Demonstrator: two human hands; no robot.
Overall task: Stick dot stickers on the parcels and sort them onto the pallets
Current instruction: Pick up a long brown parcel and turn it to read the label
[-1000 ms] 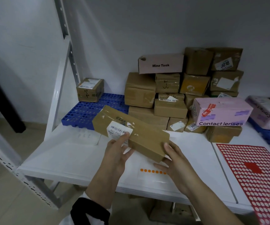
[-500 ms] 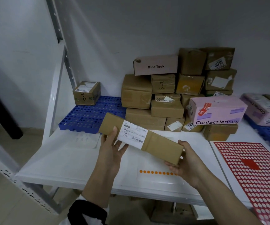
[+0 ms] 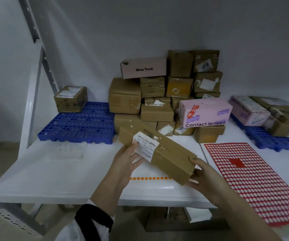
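I hold a long brown cardboard parcel (image 3: 171, 157) with a white shipping label above the white shelf (image 3: 53, 174). My left hand (image 3: 128, 159) grips its left part under the label, thumb on the near face. My right hand (image 3: 202, 174) grips its right end. A white sheet with a row of orange dot stickers (image 3: 150, 178) lies under the parcel. A red sheet of white dot stickers (image 3: 255, 180) lies to the right. A blue pallet (image 3: 81, 126) at the back left carries one small brown parcel (image 3: 70, 99). Another blue pallet (image 3: 269, 140) at the right holds several parcels.
A stack of brown and pink parcels (image 3: 166, 94) stands against the back wall, a pink "Contact lenses" box (image 3: 204, 112) in front. A grey shelf upright (image 3: 41, 54) rises at the left. More boxes sit below the shelf (image 3: 166, 218).
The parcel has tilted and shifted right in my hands, its label turned more toward me. Both hands still hold it. The view has swung slightly left.
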